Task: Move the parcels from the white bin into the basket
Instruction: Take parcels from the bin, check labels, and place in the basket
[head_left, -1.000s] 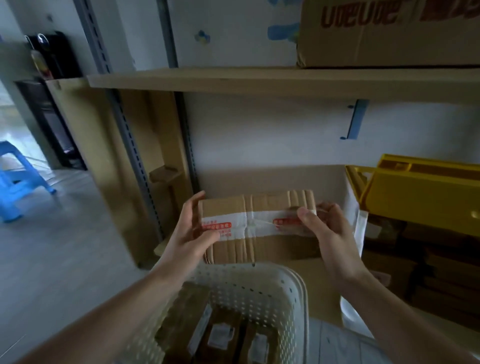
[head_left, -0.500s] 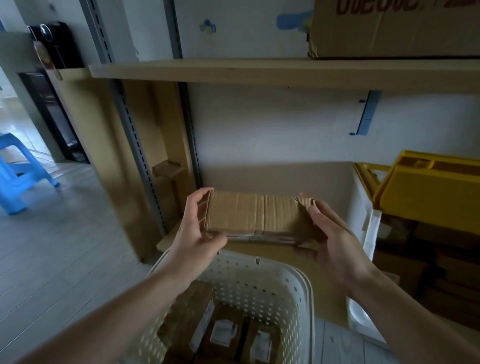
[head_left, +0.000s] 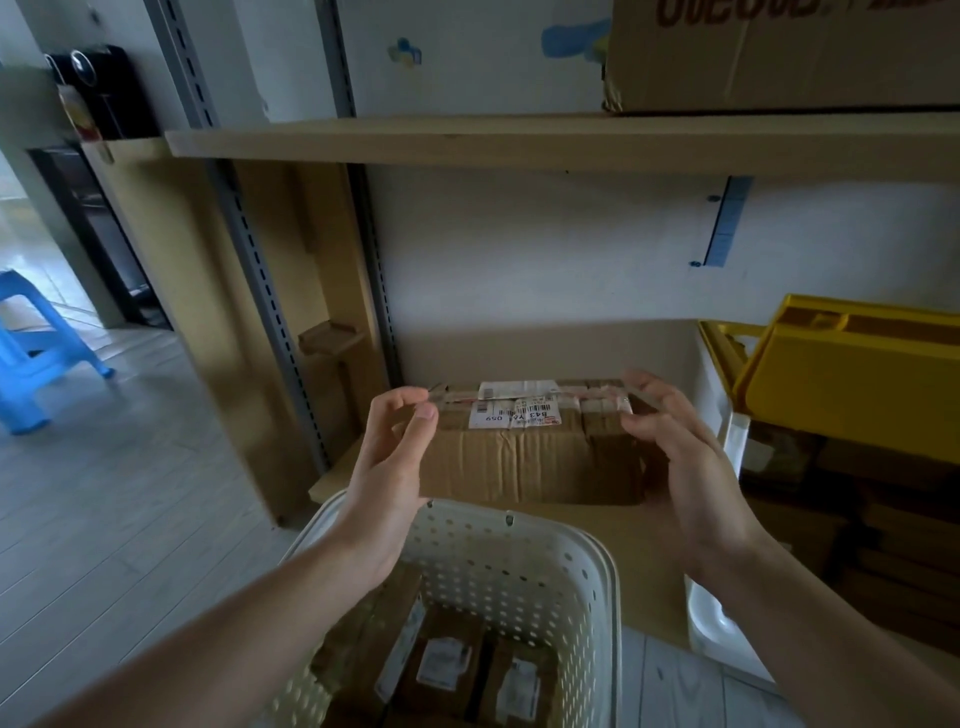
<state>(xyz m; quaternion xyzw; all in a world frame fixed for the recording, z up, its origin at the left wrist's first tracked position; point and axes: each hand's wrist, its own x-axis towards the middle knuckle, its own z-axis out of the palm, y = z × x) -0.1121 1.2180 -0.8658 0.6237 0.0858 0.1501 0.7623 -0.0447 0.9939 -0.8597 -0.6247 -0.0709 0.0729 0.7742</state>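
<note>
parcel (head_left: 524, 457) held above the far rim of the perforated basket (head_left: 587, 566); left grip (head_left: 387, 467) and right grip (head_left: 680, 467) curl round its ends; more parcels (head_left: 447, 670) lie inside.

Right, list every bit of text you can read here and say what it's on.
"B43 Y61 059", upside down: white label on the parcel held in both hands.
Red letters on the top-shelf box: cut off, unreadable.
Labels on the parcels in the basket: too blurred.
</note>
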